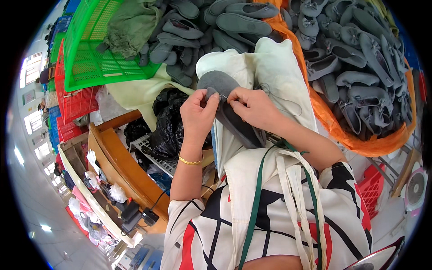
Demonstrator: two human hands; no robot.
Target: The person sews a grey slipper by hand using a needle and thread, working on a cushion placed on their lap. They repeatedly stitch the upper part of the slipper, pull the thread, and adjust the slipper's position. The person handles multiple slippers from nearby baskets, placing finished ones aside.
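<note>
A grey cloth flat shoe (219,80) lies across my lap, toe pointing away and its dark inside facing up. My left hand (197,114) pinches a small grey fabric piece (210,92) against the shoe's upper. Close beside it, my right hand (253,107) has its thumb and forefinger pressed together at a thin, light, needle-like sliver (223,96). A dark thread (300,109) loops over the white cloth (288,72) to the right of my hand. Part of the shoe's opening is covered by my right fingers.
Several grey shoes (180,28) lie piled ahead, by a green plastic crate (96,67). An orange sack (333,128) at the right holds shoes with bows (369,96). At the left are black plastic bags (168,121) and a wooden drawer (130,175).
</note>
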